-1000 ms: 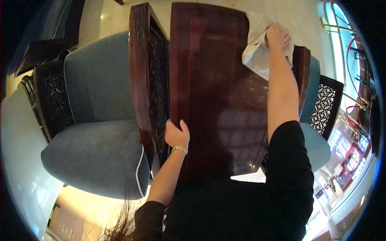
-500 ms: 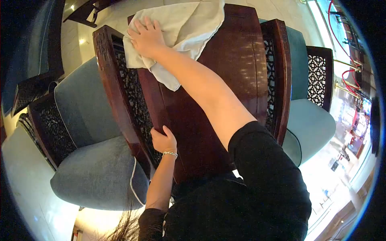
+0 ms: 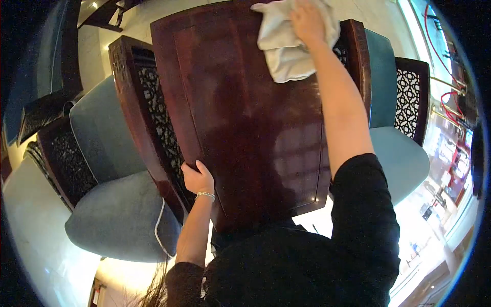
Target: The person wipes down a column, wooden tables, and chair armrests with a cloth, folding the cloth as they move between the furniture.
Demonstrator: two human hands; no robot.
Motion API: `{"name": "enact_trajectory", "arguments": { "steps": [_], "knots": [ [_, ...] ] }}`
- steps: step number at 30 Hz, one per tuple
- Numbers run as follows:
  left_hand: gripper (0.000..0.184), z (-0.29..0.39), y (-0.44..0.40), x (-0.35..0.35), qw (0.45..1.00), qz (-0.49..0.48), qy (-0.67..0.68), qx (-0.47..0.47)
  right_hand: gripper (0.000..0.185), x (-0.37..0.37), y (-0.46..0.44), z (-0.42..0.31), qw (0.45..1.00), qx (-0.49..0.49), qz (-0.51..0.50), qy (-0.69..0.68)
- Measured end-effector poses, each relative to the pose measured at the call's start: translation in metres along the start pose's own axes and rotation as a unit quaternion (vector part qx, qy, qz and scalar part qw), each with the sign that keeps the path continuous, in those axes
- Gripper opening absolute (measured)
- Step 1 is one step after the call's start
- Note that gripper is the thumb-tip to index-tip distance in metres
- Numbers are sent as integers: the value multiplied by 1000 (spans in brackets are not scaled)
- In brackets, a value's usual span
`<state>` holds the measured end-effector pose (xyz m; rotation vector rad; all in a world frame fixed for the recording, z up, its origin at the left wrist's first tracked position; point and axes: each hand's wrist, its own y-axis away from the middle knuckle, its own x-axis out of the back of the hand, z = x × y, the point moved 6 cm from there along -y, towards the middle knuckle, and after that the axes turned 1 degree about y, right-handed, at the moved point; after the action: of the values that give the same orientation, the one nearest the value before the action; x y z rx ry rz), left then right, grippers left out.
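At the far right part of a dark, glossy wooden table [image 3: 235,117], my right hand [image 3: 308,24] presses down on a cream-white cloth [image 3: 286,56]. Its fingers sink into the bunched fabric and are slightly smeared by motion. Folds of the cloth spread left and toward me over the tabletop. Near me, at the table's left edge, my left hand [image 3: 198,178] wraps round the rim. The thumb lies on top, and the fingers go over the side, partly hidden.
To the left stands a carved wooden chair [image 3: 138,128] with a grey-blue seat [image 3: 120,217], close against the table. A pale teal seat [image 3: 396,158] with a carved frame [image 3: 358,66] stands on the right. Red ropes [image 3: 447,105] hang farther right.
My right hand has swept right with the cloth, from the far left part of the table to the far right. The cloth is more bunched. My left hand stays on the left edge.
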<state>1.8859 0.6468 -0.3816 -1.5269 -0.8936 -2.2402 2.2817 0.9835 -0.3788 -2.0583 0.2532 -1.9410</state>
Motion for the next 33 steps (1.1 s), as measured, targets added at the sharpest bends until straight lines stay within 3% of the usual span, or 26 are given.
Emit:
{"name": "enact_trajectory", "arguments": {
  "steps": [3,8,15,20,23,28,33],
  "knots": [
    [42,0,-1,1,999,36,0,-23,45,4,27,30,988,-131,-31,72],
    [43,1,0,2,999,34,-5,-8,47,23,96,26,994,-107,-16,24],
    [41,1,0,3,999,32,9,-10,44,73,201,-33,990,-93,-109,14],
    [42,-2,0,1,999,29,6,-14,47,56,183,-35,990,-78,-110,44],
    [43,-2,-1,1,999,24,22,-20,51,34,139,-34,980,-172,-81,56],
    [44,-5,0,-2,1000,17,12,-20,56,-8,36,-67,935,-335,-120,6],
    [45,-6,-3,-3,999,23,28,-28,52,-36,-18,-151,964,-253,-81,-15]
  ]
}}
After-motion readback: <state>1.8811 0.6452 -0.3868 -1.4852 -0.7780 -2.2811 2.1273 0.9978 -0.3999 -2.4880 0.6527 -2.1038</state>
